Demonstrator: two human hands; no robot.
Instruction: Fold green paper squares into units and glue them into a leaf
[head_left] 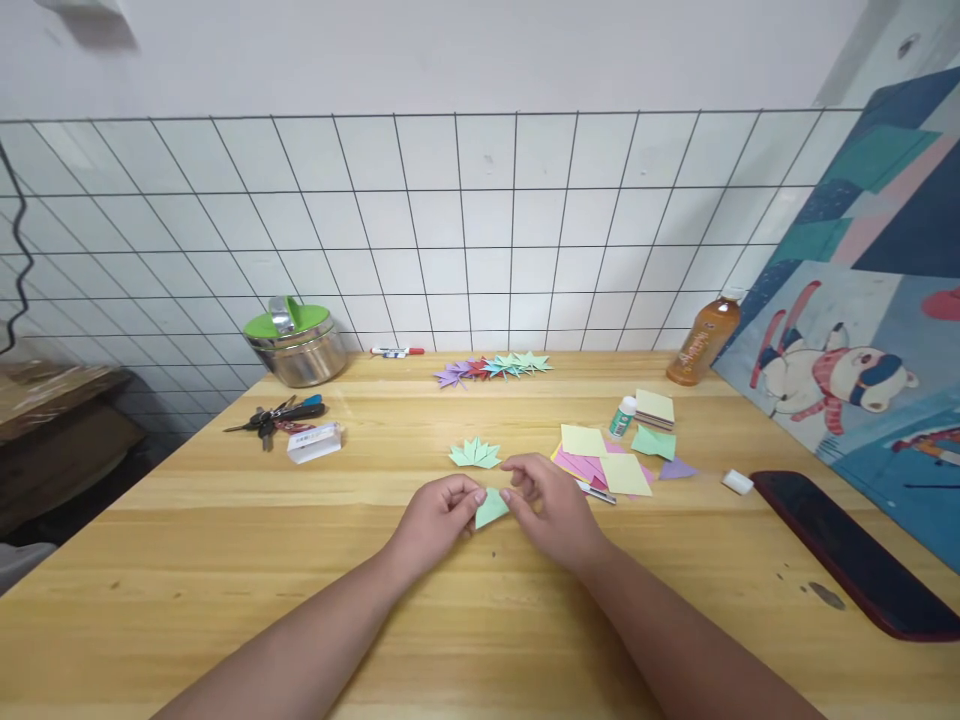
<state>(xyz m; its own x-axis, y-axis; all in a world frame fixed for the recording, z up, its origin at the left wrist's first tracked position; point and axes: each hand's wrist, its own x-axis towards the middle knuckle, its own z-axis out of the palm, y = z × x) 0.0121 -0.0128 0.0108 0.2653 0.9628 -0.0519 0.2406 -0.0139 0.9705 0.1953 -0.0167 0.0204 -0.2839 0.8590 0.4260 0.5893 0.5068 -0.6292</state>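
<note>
A small folded piece of light green paper (pixel 491 509) is between my two hands, a little above or on the table. My left hand (pixel 444 510) pinches its left edge between thumb and fingers. At the paper's right side, my right hand (pixel 551 505) has its thumb against the edge, with the fingers curled above it. Just beyond my hands lies a green fan-shaped folded paper piece (pixel 475 454) with several points. To the right of my right hand is a loose pile of yellow and pink paper sheets (pixel 581 440), with a cutter knife (pixel 596 492) partly under it.
At the back lie purple, red and green folded paper pieces (pixel 491 368) and markers (pixel 397 352). On the left are a green-lidded metal pot (pixel 304 350), keys (pixel 277 417) and a small white box (pixel 315 443). On the right are a glue stick (pixel 622 417), a drink bottle (pixel 703 342) and a dark tray-like object (pixel 855 550).
</note>
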